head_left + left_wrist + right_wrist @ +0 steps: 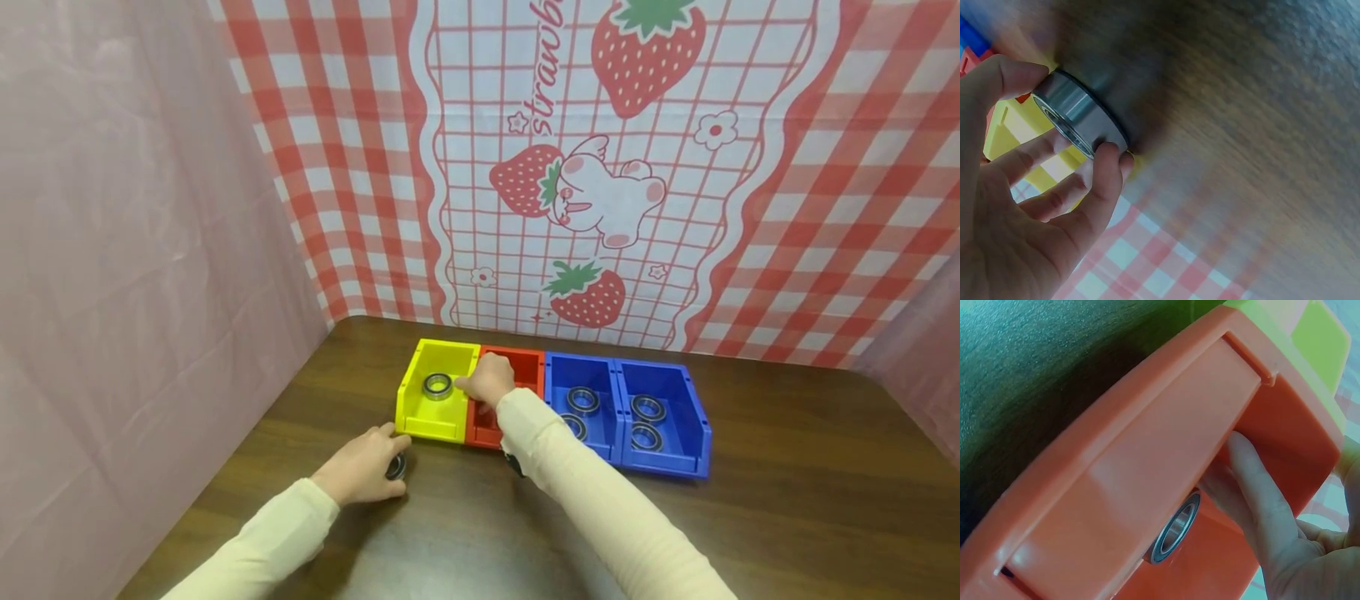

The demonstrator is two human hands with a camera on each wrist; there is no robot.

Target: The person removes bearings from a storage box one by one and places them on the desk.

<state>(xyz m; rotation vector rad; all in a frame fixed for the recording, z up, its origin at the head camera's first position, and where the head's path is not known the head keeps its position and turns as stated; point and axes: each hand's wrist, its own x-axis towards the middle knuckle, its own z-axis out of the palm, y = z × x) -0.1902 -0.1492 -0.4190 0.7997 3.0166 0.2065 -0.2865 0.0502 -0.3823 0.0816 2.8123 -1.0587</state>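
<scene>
My left hand (pixel 362 467) pinches a steel ball bearing (pixel 1079 112) between thumb and fingertips, just above the table in front of the yellow bin (pixel 431 429). My right hand (pixel 491 381) reaches into the red bin (pixel 1085 506). Its fingers are fairly straight inside, and nothing shows between them. Another bearing (pixel 1175 528) stands in the red bin near those fingers, apart from them. In the head view the right hand and sleeve hide much of this bin. One bearing (pixel 437 386) lies in the yellow bin.
Two blue bins (pixel 663 465) join the row on the right, each with two bearings visible. A small dark object (pixel 513 464) shows beside the right sleeve, mostly hidden. The wooden table (pixel 810 450) meets a checked strawberry cloth (pixel 585 208) behind and a pink cloth (pixel 150 250) at left.
</scene>
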